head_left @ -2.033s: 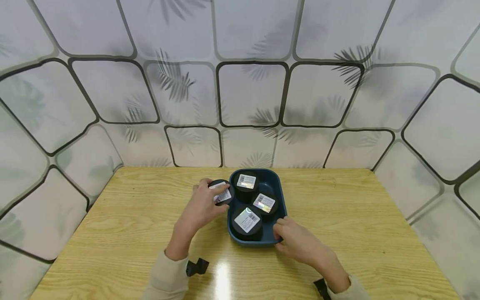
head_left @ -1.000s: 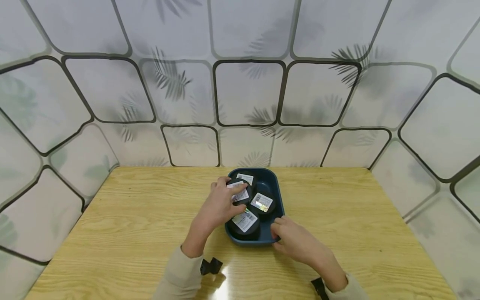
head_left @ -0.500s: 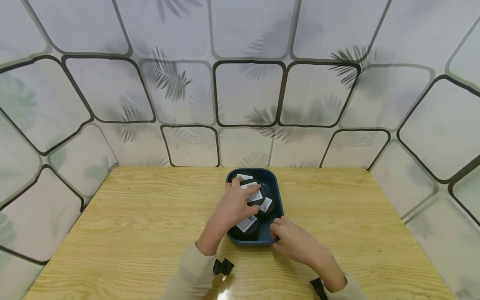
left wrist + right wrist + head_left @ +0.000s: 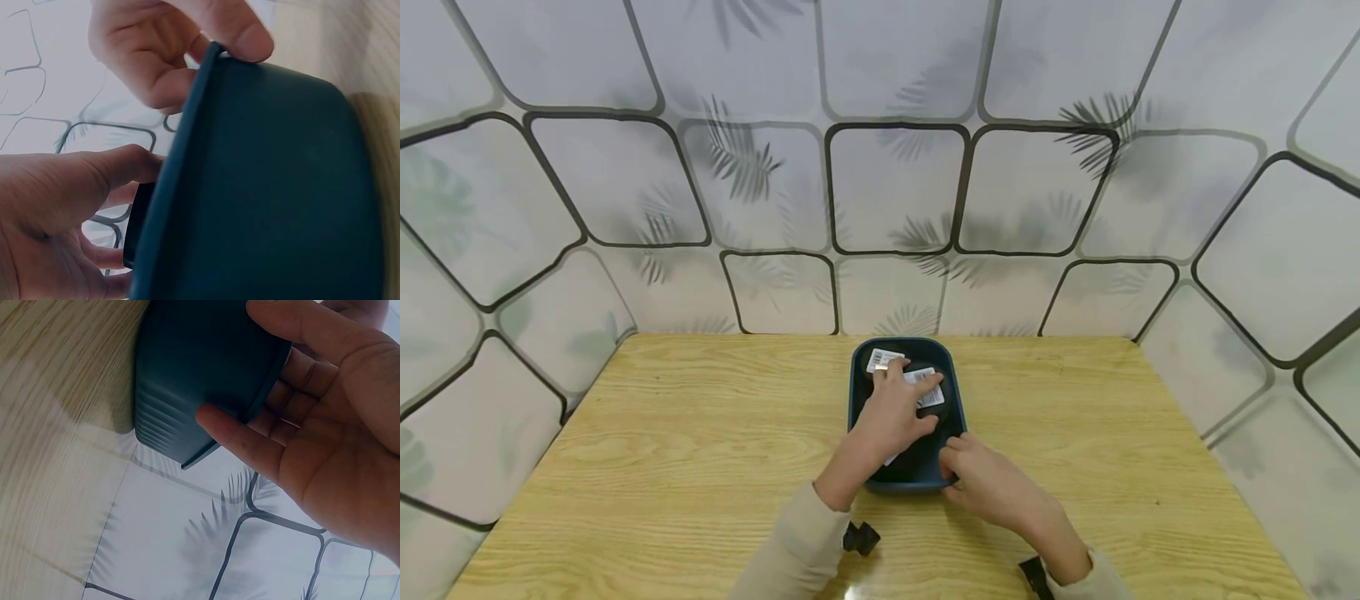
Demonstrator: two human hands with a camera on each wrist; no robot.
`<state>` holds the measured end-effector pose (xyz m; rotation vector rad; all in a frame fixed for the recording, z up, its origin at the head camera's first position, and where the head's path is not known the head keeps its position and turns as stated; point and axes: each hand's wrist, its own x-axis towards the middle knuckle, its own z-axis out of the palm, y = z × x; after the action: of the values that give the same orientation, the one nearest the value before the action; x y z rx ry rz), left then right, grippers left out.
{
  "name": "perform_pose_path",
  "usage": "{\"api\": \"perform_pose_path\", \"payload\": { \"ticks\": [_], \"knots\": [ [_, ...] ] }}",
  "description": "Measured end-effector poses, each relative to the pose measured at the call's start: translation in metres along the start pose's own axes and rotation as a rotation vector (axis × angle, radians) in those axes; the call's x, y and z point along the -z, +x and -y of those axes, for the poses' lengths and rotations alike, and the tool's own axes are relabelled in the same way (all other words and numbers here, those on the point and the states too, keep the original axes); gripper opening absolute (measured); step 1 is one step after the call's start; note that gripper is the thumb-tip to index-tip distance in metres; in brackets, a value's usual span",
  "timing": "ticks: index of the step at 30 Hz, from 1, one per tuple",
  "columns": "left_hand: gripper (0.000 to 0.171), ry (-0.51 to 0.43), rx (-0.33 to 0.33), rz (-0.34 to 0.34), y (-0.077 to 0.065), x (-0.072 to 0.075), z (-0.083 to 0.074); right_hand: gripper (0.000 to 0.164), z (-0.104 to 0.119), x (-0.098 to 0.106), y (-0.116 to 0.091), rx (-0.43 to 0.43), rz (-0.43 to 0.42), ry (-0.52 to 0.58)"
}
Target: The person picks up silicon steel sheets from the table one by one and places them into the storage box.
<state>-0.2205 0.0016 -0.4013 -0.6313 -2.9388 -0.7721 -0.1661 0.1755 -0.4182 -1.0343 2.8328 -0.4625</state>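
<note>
A dark blue bin (image 4: 914, 482) stands on the table and holds several round black containers with white labels. My left hand (image 4: 889, 421) reaches over the bin and grips one black container (image 4: 930, 390) by its sides, its label facing up. That container's dark edge (image 4: 137, 215) shows between thumb and fingers in the left wrist view. Another labelled container (image 4: 883, 359) sits at the back left of the bin; those under the left hand are mostly hidden. At the near right corner my right hand (image 4: 992, 485) grips the bin's rim, thumb outside on the wall (image 4: 187, 369).
The wood-grain table (image 4: 700, 442) extends around the bin on both sides. A patterned backdrop (image 4: 895, 187) rises behind the table and along its sides. Black straps with small mounts (image 4: 861, 539) sit at the wrists.
My left hand has carried the black container rightward from beside the bin's left rim, over the other containers, to the bin's right half. The right hand keeps its grip on the rim.
</note>
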Motion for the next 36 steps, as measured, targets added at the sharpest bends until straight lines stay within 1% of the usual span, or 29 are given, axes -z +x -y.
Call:
{"api": "perform_pose_path", "payload": {
  "ticks": [6, 10, 15, 24, 30, 36],
  "knots": [
    [0.055, 0.047, 0.005, 0.019, 0.003, -0.009, 0.000, 0.019, 0.001, 0.000, 0.001, -0.020, 0.024, 0.009],
    [0.056, 0.105, 0.026, 0.045, 0.005, -0.015, 0.000, 0.019, 0.001, 0.000, 0.001, -0.020, 0.023, 0.006],
    [0.055, 0.145, 0.045, 0.051, 0.008, -0.020, 0.000, 0.021, 0.002, 0.000, 0.002, -0.014, 0.016, 0.009],
    [0.054, 0.167, 0.046, 0.058, 0.009, -0.022, 0.002, 0.021, 0.002, 0.001, 0.001, -0.017, 0.018, 0.006],
    [0.054, 0.168, 0.055, 0.083, 0.009, -0.021, 0.001, 0.021, 0.002, 0.001, 0.001, -0.013, 0.013, 0.002],
    [0.053, 0.200, 0.053, 0.098, 0.007, -0.021, 0.002, 0.020, 0.002, 0.002, 0.001, -0.018, 0.017, 0.006]
  ]
}}
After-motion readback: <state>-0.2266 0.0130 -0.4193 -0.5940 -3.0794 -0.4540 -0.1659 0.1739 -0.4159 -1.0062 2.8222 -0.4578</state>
